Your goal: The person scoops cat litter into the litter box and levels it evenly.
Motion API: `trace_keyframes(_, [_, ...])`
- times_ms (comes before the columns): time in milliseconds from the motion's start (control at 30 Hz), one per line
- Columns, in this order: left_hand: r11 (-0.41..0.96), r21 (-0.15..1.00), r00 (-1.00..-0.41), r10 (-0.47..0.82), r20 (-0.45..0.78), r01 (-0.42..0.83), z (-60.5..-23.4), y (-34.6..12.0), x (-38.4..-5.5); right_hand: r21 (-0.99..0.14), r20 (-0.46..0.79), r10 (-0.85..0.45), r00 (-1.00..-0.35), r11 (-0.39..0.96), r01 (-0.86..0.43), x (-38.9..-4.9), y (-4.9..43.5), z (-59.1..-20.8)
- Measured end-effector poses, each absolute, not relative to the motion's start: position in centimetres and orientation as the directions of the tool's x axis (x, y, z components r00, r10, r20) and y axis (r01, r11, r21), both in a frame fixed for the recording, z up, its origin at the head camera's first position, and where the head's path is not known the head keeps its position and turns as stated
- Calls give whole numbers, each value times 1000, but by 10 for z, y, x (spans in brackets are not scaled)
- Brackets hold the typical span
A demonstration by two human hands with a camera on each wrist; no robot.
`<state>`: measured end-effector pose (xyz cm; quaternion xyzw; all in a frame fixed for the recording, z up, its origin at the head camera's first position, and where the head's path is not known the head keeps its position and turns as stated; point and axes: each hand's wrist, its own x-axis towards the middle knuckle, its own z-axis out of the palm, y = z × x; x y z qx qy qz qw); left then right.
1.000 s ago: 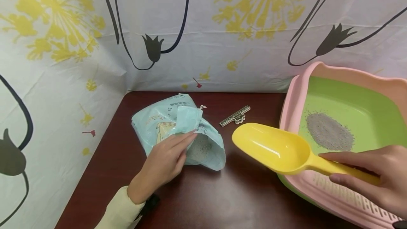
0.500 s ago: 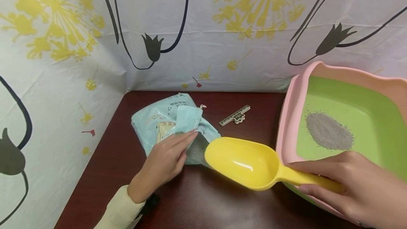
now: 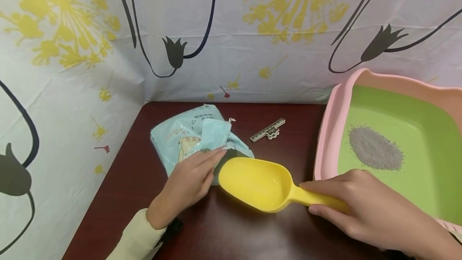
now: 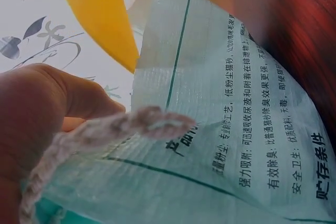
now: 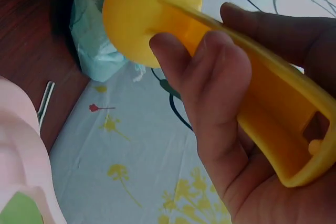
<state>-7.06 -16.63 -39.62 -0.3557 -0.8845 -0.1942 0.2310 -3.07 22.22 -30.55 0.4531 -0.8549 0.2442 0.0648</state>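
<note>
My left hand [image 3: 189, 179] pinches the upper edge of the mouth of a light blue cat litter bag [image 3: 180, 133], which lies on its side with the opening toward me. My right hand [image 3: 364, 204] grips a yellow scoop [image 3: 256, 183] by its handle, fingers curled round it in the right wrist view. The scoop's hollow faces up and looks bare. Its front lip overlaps the bag's opening in the head view, hiding part of the grey litter inside. Printed text covers the bag [image 4: 210, 108] in the left wrist view, close beside the scoop's edge [image 4: 100, 19].
A pink-rimmed green litter box [image 3: 333, 131] stands at the right, a patch of grey litter [image 3: 375, 147] on its floor. Behind the bag's right side, a piano-key clip [image 3: 268, 130] lies on the dark red table [image 3: 231, 236]. Patterned cloth [image 3: 223, 51] hangs behind.
My right hand has carried the scoop leftward from over the litter box's edge to the bag's mouth. The left hand has stayed at the bag.
</note>
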Motion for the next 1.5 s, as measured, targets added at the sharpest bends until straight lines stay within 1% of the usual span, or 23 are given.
trace_keyframes(133, [677,173,-643,540,543,715,-395,-164,-69,-317,354,-715,-602,514,-797,-29,218,-311])
trace_keyframes(367, [686,175,-658,545,519,706,-393,-161,-65,-248,371,-702,-608,556,-794,-26,200,-316])
trace_keyframes(500, [692,156,-659,556,506,704,-393,-160,-62,-246,337,-696,-634,585,-773,-27,187,-316])
trace_keyframes(667, [687,130,-643,572,509,714,-394,-158,-60,-234,262,-696,-669,626,-744,-32,176,-313])
trace_keyframes(800, [683,125,-636,577,512,720,-395,-157,-60,-177,200,-700,-685,662,-728,-33,170,-309])
trace_keyframes(933, [684,113,-634,583,508,720,-396,-156,-59,-122,171,-704,-689,679,-724,-34,165,-304])
trace_keyframes(1000, [685,107,-632,586,507,721,-395,-155,-59,-118,166,-705,-690,680,-724,-35,163,-301])
trace_keyframes(1200, [687,93,-630,593,502,721,-397,-154,-58,-159,124,-717,-686,668,-727,-43,158,-296])
trace_keyframes(1367, [691,91,-636,594,493,717,-397,-154,-57,-183,77,-717,-693,673,-716,-47,153,-295])
trace_keyframes(1500, [697,91,-640,590,492,712,-397,-155,-56,-197,66,-725,-685,664,-722,-52,147,-295])
